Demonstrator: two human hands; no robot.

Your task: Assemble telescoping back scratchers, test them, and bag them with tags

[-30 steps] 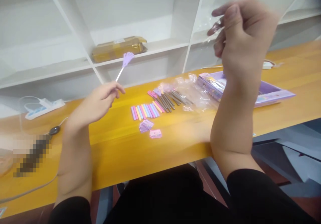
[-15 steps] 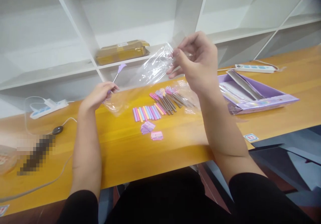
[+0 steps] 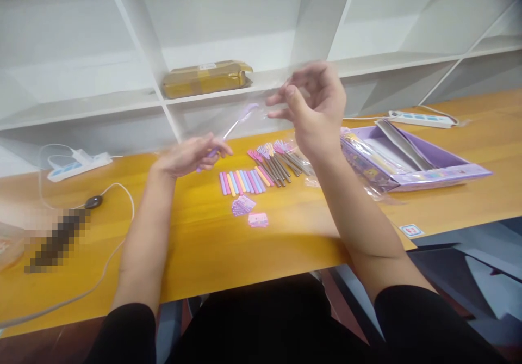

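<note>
In my left hand point(image 3: 190, 156), closed around its purple handle, is a slim back scratcher point(image 3: 231, 130) with a metal shaft and a purple head, tilted up to the right. My right hand point(image 3: 318, 108) is raised with bent fingers at a clear plastic bag point(image 3: 260, 112), blurred and hard to make out. The scratcher's head overlaps the bag; whether it is inside I cannot tell. Below lie several claw-headed back scratchers point(image 3: 271, 162), a row of coloured handle sleeves point(image 3: 242, 182), purple cards point(image 3: 243, 205) and pink cards point(image 3: 258, 220).
To the right stands an open purple box point(image 3: 444, 176) holding wrapped items. A taped brown parcel point(image 3: 207, 79) rests on the white shelf point(image 3: 134, 98). Power strips point(image 3: 422, 118) lie along the table's back, and a cable point(image 3: 100, 288) runs down the left side.
My left hand has moved right and up with the back scratcher, bringing its head near my right hand. The bag, stretched between both hands earlier, now shows only faintly.
</note>
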